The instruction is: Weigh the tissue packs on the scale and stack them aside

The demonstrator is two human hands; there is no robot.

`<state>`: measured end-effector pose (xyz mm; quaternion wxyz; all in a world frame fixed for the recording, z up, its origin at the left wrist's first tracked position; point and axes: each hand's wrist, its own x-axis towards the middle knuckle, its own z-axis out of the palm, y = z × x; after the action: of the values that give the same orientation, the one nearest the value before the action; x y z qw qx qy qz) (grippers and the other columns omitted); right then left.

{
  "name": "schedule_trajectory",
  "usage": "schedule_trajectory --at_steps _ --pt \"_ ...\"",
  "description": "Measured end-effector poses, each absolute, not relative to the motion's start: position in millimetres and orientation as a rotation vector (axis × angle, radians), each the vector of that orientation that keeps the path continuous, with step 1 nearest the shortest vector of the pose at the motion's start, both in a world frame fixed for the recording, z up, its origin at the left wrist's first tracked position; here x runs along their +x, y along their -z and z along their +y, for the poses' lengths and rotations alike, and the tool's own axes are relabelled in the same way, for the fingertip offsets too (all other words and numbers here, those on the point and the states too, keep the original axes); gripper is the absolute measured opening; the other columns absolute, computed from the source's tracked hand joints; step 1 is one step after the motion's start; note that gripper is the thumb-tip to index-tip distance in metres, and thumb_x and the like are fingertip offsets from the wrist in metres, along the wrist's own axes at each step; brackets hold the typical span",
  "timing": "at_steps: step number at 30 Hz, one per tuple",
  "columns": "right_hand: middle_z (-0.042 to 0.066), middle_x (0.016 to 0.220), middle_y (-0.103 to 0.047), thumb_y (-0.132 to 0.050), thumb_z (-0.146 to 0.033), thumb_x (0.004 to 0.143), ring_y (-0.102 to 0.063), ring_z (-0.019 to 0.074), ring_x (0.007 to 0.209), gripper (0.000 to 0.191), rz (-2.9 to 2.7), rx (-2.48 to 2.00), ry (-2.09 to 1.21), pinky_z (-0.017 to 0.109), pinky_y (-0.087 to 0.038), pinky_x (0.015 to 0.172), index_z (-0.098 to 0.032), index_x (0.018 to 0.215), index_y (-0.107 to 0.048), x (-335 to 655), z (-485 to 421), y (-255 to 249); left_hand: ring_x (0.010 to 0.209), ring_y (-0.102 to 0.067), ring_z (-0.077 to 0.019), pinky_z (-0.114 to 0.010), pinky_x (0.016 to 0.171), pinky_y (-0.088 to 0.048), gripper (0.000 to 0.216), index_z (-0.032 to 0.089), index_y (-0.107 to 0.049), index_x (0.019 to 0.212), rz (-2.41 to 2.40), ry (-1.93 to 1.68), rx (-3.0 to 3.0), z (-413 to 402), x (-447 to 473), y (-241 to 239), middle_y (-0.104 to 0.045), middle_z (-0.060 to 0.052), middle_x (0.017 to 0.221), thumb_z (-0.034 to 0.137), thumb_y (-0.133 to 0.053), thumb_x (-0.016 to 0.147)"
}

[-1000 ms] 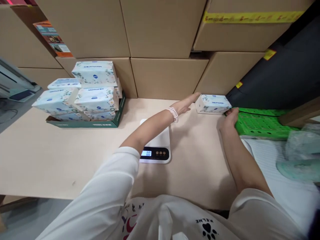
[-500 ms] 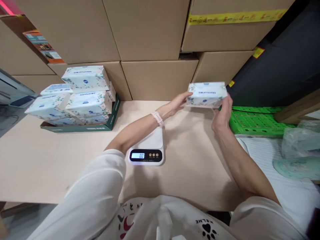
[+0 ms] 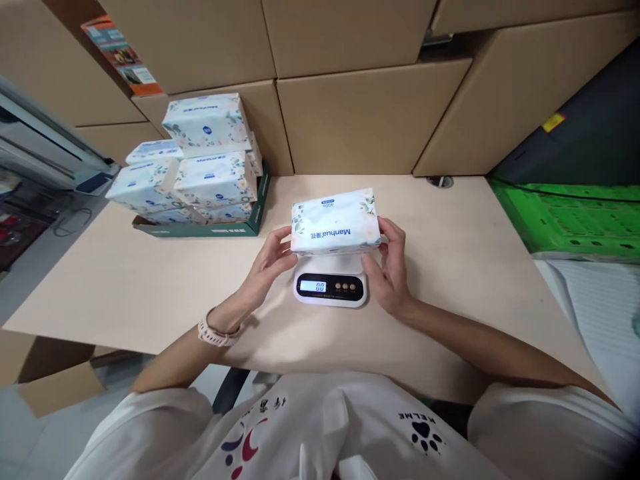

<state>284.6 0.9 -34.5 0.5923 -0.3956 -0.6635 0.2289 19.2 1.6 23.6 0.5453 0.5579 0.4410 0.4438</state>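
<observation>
A floral pack of tissues (image 3: 335,220) is held between my two hands, over the plate of a white digital scale (image 3: 331,291). The scale's display reads 0.0, and whether the pack touches the plate I cannot tell. My left hand (image 3: 270,267) grips the pack's left end, fingers curled at its side. At the right end, my right hand (image 3: 390,270) has its thumb at the front lower edge and its fingers round the side. The pack covers most of the weighing plate.
Several matching tissue packs (image 3: 215,177) are stacked in a dark green tray (image 3: 200,230) at the left of the table (image 3: 465,267). Cardboard boxes (image 3: 350,127) line the back. A green plastic crate (image 3: 575,217) stands at the right, and an open carton (image 3: 60,387) is on the floor.
Both hands have brought the tissue pack from the back right to above the scale, nearer my body. The pack's printed top now faces me more. The camera view has shifted.
</observation>
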Motion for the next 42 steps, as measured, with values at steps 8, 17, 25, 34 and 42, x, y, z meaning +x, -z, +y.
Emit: schedule_trajectory --at_steps 8,17,25,34,42 --pt "0.012 0.155 -0.053 -0.061 -0.046 0.103 -0.057 0.0303 0.140 0.061 -1.447 -1.024 -0.594 0.056 -0.054 0.116 -0.034 0.161 -0.045 274.7 -4.5 62.4 0.156 -0.047 -0.0337 -0.058 0.135 -0.030 0.059 0.031 -0.055 0.150 1.028 -1.016 1.523 3.3 9.3 -0.3 -0.057 -0.008 0.163 0.046 -0.076 0.097" --pt "0.010 0.141 -0.068 -0.054 -0.057 0.104 -0.066 0.0262 0.128 0.049 -1.223 -1.101 -0.702 0.050 -0.055 0.114 -0.027 0.143 -0.062 278.4 -1.0 63.1 0.159 -0.043 -0.0332 -0.059 0.135 -0.032 0.055 0.035 -0.055 0.152 1.056 -1.060 1.403 1.9 6.8 23.6 -0.049 -0.006 0.169 0.049 -0.069 0.101" --pt "0.007 0.143 -0.070 -0.044 -0.065 0.106 -0.068 0.0228 0.126 0.053 -0.987 -1.217 -0.873 0.051 -0.051 0.119 -0.027 0.138 -0.065 282.2 10.4 69.7 0.151 -0.054 -0.0313 -0.052 0.131 -0.040 0.057 0.027 -0.061 0.143 1.093 -1.155 0.896 9.8 3.1 31.0 -0.056 -0.012 0.164 0.061 -0.065 0.097" --pt "0.007 0.141 -0.071 -0.046 -0.062 0.106 -0.068 0.0232 0.127 0.049 -0.974 -1.188 -0.864 0.050 -0.052 0.117 -0.027 0.134 -0.066 281.0 9.9 66.9 0.151 -0.055 -0.0318 -0.052 0.134 -0.038 0.057 0.024 -0.064 0.138 1.094 -1.137 0.849 10.4 4.3 24.9 -0.059 -0.012 0.162 0.058 -0.069 0.093" --pt "0.008 0.140 -0.070 -0.045 -0.065 0.105 -0.068 0.0241 0.128 0.052 -1.000 -1.196 -0.843 0.050 -0.053 0.116 -0.027 0.135 -0.066 281.5 11.0 68.7 0.150 -0.056 -0.0317 -0.051 0.132 -0.040 0.056 0.021 -0.065 0.138 1.099 -1.129 0.836 11.8 3.8 22.5 -0.061 -0.014 0.159 0.055 -0.067 0.094"
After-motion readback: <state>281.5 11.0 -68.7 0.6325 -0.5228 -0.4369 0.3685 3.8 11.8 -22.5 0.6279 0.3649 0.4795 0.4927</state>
